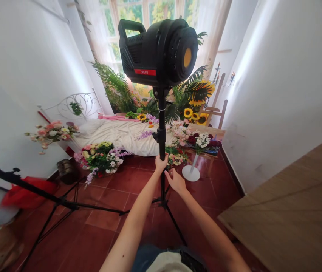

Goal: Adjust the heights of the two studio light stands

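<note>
A black studio light (158,51) with a top handle and a red label is mounted on a black light stand (162,141) in front of me. My left hand (161,163) is closed around the stand's pole, below a clamp knob (158,136). Just right of the pole and slightly lower is my right hand (176,181), fingers loosely curled and thumb apart, pointing toward the pole. No object shows in it; whether its thumb touches the pole is unclear. The stand's tripod legs (175,223) are spread on the red tiled floor.
Another black tripod (73,206) crosses the floor at left. Behind the light are a bed (115,132), flower arrangements (100,158) and sunflowers (195,115). A white round-based stand (191,173), a wooden easel (217,105) and a brown panel (297,211) are at right.
</note>
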The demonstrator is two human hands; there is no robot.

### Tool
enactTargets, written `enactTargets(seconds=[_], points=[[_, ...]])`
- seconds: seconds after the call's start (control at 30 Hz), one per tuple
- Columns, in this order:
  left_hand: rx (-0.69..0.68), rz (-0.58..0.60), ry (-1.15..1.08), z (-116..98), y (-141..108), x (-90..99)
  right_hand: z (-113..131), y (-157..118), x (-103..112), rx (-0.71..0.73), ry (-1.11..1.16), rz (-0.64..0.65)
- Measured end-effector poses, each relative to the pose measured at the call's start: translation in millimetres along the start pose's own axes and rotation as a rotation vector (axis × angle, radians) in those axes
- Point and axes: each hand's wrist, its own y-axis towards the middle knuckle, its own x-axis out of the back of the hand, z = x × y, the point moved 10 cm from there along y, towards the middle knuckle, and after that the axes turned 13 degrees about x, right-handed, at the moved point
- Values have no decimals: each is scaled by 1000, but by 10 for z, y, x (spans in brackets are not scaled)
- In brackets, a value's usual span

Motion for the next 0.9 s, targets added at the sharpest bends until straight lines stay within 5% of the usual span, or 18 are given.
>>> enactTargets(seconds=[0.17, 0.47, 0.6, 0.73, 0.9], points=[[-4, 12, -27, 34, 13, -4, 302, 61, 89, 209, -439, -5], [7, 56, -20, 23, 5, -29, 292, 85, 37, 302, -333, -101], [14, 61, -20, 19, -8, -26, 76, 148, -103, 135, 97, -139], [15, 51, -17, 45, -3, -24, -128, 135, -521, -202, 906, -130], [18, 68, -29, 79, 20, -51, 1, 137, -715, -257, 1472, -155]])
